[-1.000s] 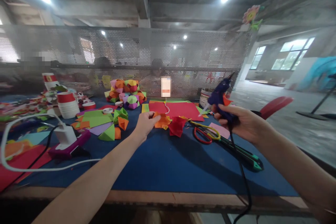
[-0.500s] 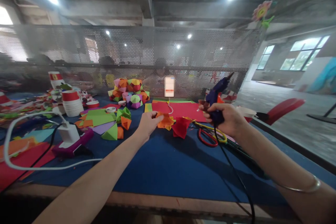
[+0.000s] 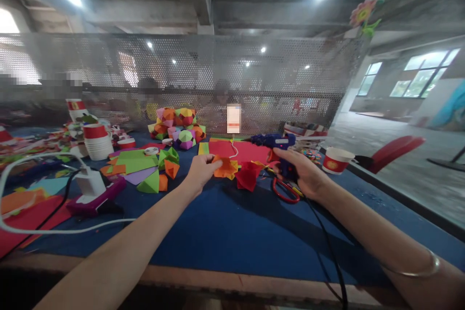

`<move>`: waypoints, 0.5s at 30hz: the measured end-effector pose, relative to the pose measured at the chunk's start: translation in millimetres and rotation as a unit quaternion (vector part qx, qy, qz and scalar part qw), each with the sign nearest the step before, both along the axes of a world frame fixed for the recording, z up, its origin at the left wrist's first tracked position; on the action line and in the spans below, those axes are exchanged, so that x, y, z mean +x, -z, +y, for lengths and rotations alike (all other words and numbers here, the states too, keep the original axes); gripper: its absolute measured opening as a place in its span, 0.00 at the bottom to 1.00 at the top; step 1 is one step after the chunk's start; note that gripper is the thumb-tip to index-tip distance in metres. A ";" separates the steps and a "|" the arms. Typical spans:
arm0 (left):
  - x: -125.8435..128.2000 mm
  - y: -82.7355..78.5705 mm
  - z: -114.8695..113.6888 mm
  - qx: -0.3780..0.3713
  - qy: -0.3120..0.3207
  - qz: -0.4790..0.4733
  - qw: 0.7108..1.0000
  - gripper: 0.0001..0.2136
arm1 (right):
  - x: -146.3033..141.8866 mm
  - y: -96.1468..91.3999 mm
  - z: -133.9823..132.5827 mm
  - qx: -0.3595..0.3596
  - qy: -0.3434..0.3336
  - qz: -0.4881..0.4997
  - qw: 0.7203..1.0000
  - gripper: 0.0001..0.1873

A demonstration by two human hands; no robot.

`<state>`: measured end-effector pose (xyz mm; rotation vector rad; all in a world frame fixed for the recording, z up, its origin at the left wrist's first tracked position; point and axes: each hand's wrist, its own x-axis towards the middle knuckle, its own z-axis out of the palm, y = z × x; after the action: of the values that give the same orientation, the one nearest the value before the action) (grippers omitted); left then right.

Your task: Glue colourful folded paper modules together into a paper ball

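Between the thumb and fingers of my left hand (image 3: 201,170) is a folded orange paper piece (image 3: 225,167), with some yellow at its edge. My right hand (image 3: 303,170) is wrapped round the handle of a dark blue glue gun (image 3: 274,141), whose nozzle points left above the red paper sheets (image 3: 236,149). A black cord (image 3: 329,242) runs down from the gun to the table's front edge. Just right of the orange piece lies a folded red paper piece (image 3: 248,177). Red-handled scissors (image 3: 285,191) lie below my right hand, partly hidden by it.
Folded paper balls (image 3: 185,123) are piled behind green paper sheets (image 3: 136,161). To the left are a purple power strip (image 3: 96,198) with a white plug and cable, and stacked paper cups (image 3: 97,143). One paper cup (image 3: 336,161) stands at the right edge. A phone (image 3: 233,118) stands at the back.
My right hand has swung the glue gun from nozzle-up-right to pointing left, lower and closer to the orange paper. My left hand still pinches the paper, nearly unmoved.
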<state>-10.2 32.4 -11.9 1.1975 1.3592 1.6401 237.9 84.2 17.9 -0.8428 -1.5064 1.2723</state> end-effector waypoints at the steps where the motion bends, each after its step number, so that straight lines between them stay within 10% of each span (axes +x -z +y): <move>1: -0.6 0.5 0.4 -0.002 -0.005 0.002 1.000 0.02 | -2.6 4.8 -0.7 0.015 0.010 -0.028 0.999 0.22; 15: 5.2 -4.8 -4.2 -0.049 -0.003 0.023 0.999 0.05 | -13.8 52.6 -3.2 0.284 0.080 -0.227 0.928 0.16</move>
<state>-5.0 28.3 -7.0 1.1808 1.4563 1.5396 224.1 81.1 -34.7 -0.8742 -1.9874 0.4755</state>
